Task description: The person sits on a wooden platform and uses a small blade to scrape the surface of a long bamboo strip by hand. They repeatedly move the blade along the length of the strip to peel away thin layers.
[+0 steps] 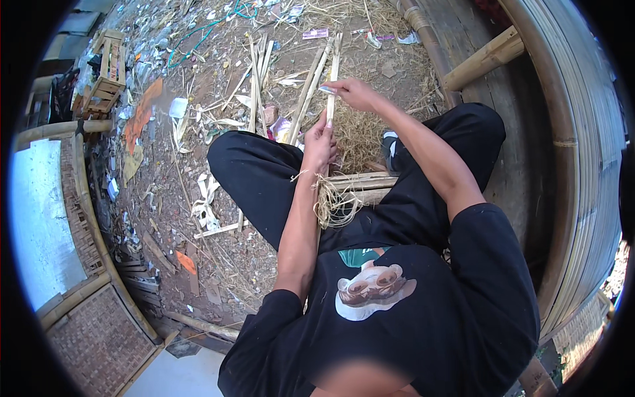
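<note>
A long pale bamboo strip (335,63) stretches away from me over the littered ground. My left hand (319,147) is closed around its near part, between my knees. Farther along, my right hand (358,95) reaches in from the right with its fingers closed, against the strip. A small whitish-blue, shiny piece shows at its fingertips; its kind is too small to tell. Beside the left wrist, a tangle of thin pale shavings (336,206) hangs over cut bamboo pieces (362,181) lying across my lap.
More bamboo strips (260,73) lie on the ground ahead. Fine shavings (360,142) pile up between my legs. A wooden crate (109,69) stands at the far left, near an orange scrap (142,112). Along the right runs a bamboo-edged plank platform (529,152).
</note>
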